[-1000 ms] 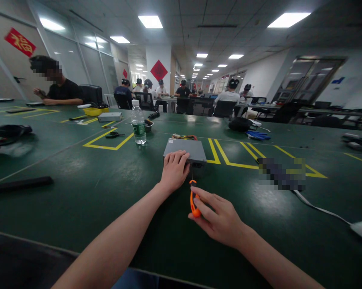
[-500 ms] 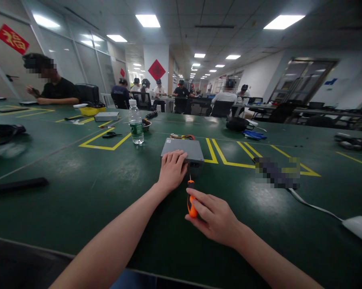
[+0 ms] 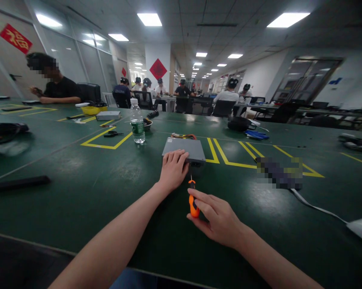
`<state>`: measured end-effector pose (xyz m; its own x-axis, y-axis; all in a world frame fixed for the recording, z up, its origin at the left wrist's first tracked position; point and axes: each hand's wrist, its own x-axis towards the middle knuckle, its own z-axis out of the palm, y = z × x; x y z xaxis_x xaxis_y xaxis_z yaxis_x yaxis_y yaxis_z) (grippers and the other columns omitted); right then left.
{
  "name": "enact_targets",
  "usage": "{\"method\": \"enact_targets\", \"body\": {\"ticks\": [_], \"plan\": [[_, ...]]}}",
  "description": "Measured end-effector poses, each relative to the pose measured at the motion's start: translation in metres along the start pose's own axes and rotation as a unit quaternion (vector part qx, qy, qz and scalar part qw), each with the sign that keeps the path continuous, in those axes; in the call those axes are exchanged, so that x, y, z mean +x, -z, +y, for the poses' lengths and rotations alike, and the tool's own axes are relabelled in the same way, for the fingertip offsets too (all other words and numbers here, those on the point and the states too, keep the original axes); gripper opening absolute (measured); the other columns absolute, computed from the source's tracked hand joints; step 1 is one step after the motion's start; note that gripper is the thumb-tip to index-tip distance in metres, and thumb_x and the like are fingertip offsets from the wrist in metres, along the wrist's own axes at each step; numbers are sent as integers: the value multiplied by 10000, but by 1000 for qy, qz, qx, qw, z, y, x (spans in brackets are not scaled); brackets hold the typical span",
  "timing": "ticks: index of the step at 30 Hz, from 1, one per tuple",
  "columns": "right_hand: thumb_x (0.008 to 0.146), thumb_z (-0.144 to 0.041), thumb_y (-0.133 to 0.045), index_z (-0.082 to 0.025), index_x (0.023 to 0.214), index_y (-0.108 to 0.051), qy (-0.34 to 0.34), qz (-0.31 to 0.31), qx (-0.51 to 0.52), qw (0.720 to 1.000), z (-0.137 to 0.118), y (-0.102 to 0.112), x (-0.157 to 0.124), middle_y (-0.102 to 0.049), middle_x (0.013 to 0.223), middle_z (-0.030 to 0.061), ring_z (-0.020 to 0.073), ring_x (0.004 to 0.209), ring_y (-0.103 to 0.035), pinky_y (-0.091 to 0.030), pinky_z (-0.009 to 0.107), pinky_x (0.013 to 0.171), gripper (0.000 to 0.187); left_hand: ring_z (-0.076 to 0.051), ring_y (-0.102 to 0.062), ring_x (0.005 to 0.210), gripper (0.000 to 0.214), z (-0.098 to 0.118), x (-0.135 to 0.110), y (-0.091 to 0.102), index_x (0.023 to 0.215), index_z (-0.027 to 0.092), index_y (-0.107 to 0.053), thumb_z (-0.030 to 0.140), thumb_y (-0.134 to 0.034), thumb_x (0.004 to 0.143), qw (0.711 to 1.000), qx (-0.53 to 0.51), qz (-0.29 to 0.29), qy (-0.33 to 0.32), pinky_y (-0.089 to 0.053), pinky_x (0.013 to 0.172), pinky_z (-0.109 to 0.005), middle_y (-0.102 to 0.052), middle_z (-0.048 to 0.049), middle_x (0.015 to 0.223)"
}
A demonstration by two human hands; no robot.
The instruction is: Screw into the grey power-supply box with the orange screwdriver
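A grey metal computer power supply (image 3: 189,147) lies flat on the green table, its bundle of coloured cables (image 3: 183,137) at the far side. My left hand (image 3: 174,167) holds it by the near left part, fingers over the top and the thumb side down by the front face. In my right hand (image 3: 218,216), the fingertips and thumb pinch the orange and black handle of a screwdriver (image 3: 193,202). The thin shaft points away from me, toward the front face near the power socket (image 3: 195,164). Whether the tip sits on a screw is too small to tell.
Left of the power supply stands a water bottle (image 3: 137,124), with a metal bowl (image 3: 147,125) behind it. A black bar (image 3: 18,184) lies at left, a blurred dark object with a white cable (image 3: 316,208) at right. Across the table sits another person (image 3: 60,89).
The orange and black pattern on the screwdriver handle has turned slightly in my right fingers. My left hand stays on the power supply. The whole view has shifted a little.
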<state>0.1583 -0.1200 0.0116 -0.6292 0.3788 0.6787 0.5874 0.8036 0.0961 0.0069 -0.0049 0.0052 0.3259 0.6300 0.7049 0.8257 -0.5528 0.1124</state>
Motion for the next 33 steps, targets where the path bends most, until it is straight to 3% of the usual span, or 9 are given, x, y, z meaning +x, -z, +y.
{"method": "enact_targets", "body": {"ticks": [6,11,14,20,27,33], "plan": [[871,-257,-424,-154,1175,-472,7,-70,-24,997,-3,6,4,-538,1164,171,214,1028,-569,-523,313,754,324,-215,-404,1172,317,0,0,0,1171,228,-478,276,-425,862,1000,0,4,2,-275,987,-395,-514,-56,1231],[836,-265,-518,-127,961,-538,15,-19,-23,999,1,1,1,-582,1098,171,173,857,-617,-524,272,680,187,-209,-401,1175,316,0,0,1,1171,232,-476,269,-428,860,1000,-1,2,0,-271,992,-390,-515,-50,1229],[837,-316,-527,-119,919,-525,4,-9,-14,1000,3,-1,-1,-593,1072,177,176,835,-621,-529,276,669,214,-213,-402,1174,318,0,0,1,1172,231,-475,270,-423,861,1000,-4,0,-1,-267,993,-396,-515,-53,1227],[879,-275,-430,-155,1178,-478,7,-84,-24,996,-2,6,5,-531,1170,180,221,1027,-568,-526,314,746,325,-217,-399,1174,312,0,0,0,1166,227,-479,283,-420,864,1000,-3,1,4,-268,996,-389,-511,-46,1232],[846,-345,-516,-107,967,-517,3,-11,-17,1000,2,-1,0,-584,1095,190,194,871,-623,-537,289,688,267,-210,-402,1171,313,0,0,0,1171,228,-471,284,-419,867,1000,-7,3,1,-267,993,-388,-514,-49,1227],[878,-316,-443,-161,1157,-480,-8,-100,-15,995,-2,4,4,-520,1191,181,228,1007,-580,-532,320,731,321,-207,-404,1166,306,-1,0,-1,1159,238,-476,287,-434,860,1000,-10,2,7,-261,1002,-379,-519,-35,1223]]}}
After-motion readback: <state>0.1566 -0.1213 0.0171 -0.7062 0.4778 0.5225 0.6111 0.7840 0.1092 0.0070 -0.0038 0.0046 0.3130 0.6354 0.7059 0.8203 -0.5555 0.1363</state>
